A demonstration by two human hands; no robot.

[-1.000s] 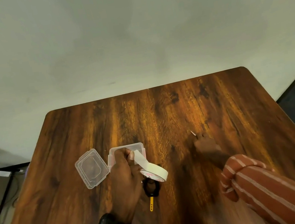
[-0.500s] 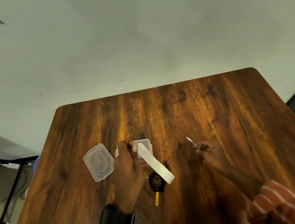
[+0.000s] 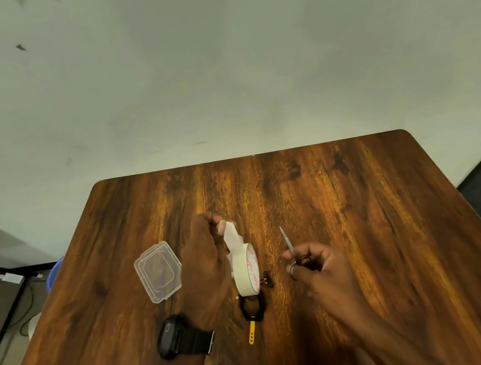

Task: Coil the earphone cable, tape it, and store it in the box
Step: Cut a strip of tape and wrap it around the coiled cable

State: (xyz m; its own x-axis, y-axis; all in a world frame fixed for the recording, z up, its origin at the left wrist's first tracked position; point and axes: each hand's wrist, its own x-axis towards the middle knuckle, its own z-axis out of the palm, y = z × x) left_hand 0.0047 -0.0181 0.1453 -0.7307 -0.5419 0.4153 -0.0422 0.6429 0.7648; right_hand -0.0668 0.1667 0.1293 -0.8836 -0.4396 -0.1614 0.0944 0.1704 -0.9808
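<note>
The taping step is in hand. The left hand (image 3: 204, 271) pinches the free end of a strip pulled off the tape roll (image 3: 247, 272), which hangs on edge just above the coiled earphone cable (image 3: 252, 307) lying on the bench (image 3: 367, 224). The right hand (image 3: 320, 267), to the right of the roll, grips small scissors (image 3: 289, 245), blades pointing up and away toward the far edge. Next, by my judgement, the blades must swing left across the taut strip to cut a piece. The strip's long axis runs from the roll up and slightly left. A clear lid (image 3: 158, 271) lies left of the roll; the box itself is hidden.
</note>
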